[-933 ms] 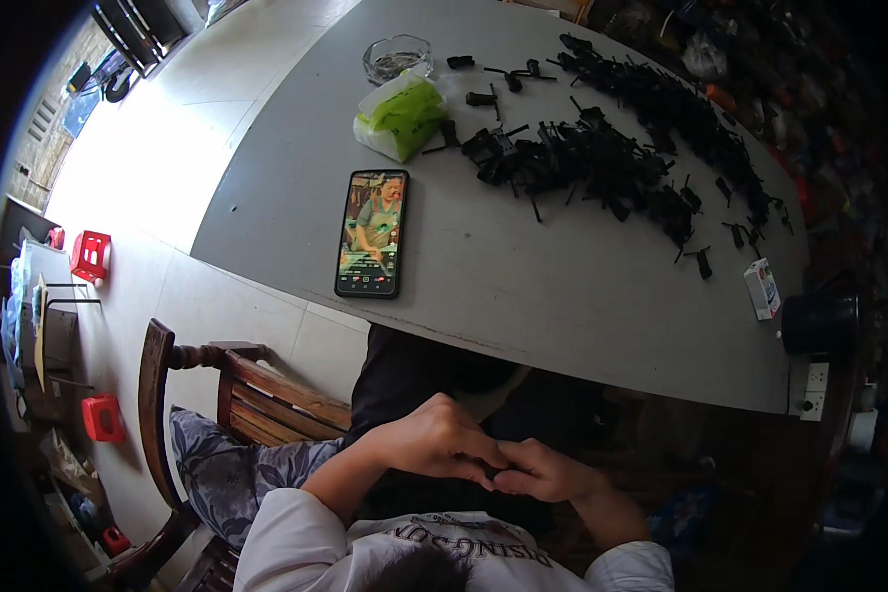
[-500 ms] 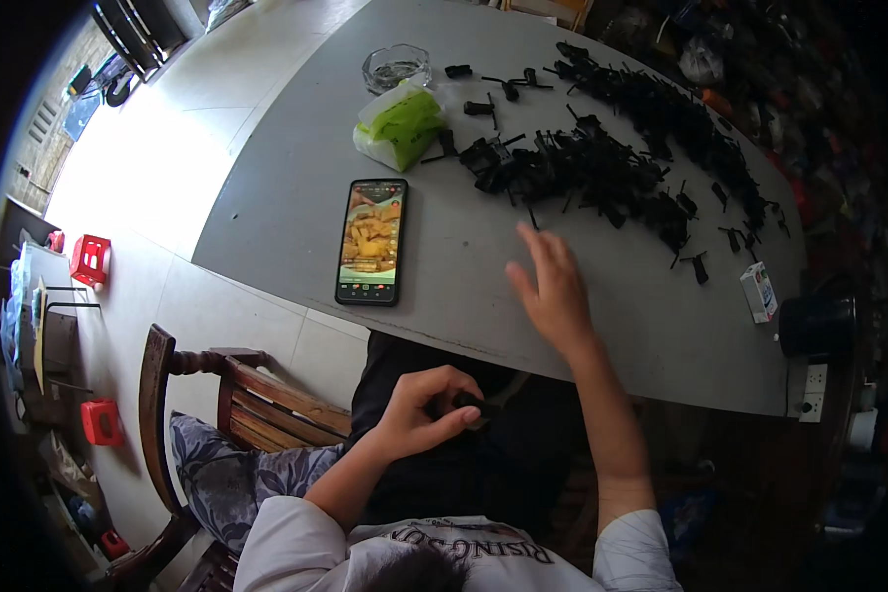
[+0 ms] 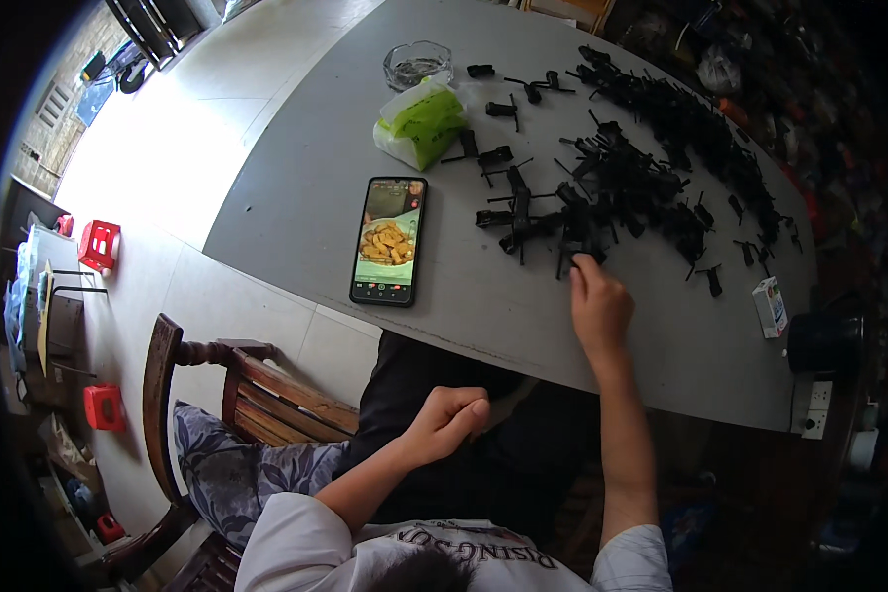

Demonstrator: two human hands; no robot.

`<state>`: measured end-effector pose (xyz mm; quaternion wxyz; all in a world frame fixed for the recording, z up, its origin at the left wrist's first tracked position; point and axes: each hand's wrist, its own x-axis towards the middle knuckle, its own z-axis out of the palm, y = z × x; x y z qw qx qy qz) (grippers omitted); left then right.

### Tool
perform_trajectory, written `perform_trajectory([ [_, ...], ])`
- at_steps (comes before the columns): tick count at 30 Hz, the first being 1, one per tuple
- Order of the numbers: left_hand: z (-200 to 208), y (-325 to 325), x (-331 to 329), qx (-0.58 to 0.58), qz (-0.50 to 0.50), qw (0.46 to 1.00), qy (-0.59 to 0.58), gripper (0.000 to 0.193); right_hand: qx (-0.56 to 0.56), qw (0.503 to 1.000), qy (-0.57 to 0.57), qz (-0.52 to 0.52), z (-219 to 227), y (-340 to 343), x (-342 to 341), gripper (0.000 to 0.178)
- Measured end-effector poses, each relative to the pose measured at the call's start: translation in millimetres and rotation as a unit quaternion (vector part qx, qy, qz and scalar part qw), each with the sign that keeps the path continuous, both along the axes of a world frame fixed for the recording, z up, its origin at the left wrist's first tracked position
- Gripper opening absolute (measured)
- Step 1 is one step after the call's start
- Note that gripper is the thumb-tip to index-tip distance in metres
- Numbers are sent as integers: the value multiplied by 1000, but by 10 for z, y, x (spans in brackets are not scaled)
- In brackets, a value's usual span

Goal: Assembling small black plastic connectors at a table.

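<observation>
Over my lap, my left hand is closed, and whatever sits inside its fingers is hidden. My right hand reaches over the grey table, its thumb and fingers pinched on a small black plastic part at the near edge of a loose pile. That near pile of black parts has thin pins or stems sticking out and spreads toward the phone. Behind it, a longer band of similar black parts curves along the far right side.
A lit phone lies left of the pile. Beyond it are a green-and-white plastic bag and a glass ashtray. A small white box and a dark mug stand at the right. A wooden chair is at my left.
My right hand has gone from open above the table to pinching at the pile. Several parts now lie nearer and more spread out. My left hand has closed, hiding the black piece seen in it.
</observation>
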<state>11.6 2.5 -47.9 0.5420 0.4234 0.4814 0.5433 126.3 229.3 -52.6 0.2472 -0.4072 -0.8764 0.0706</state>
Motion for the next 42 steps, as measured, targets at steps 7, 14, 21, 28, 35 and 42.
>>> perform_trajectory([
  [7,90,120,134,23,29,996,-85,16,-472,807,353,-23,498,13,277,17],
  [14,171,197,198,27,96,991,-94,24,-669,541,446,248,288,-847,615,38],
  [21,153,152,262,-9,103,982,-157,19,-687,495,485,219,197,-1323,567,44],
  [28,158,96,169,71,38,993,-91,15,-680,492,493,229,311,-1387,539,58],
  [35,222,107,182,49,22,992,-113,13,-701,476,493,200,239,-1439,547,63],
  [42,234,129,153,82,12,995,-63,13,-706,489,482,175,277,-1419,575,49],
])
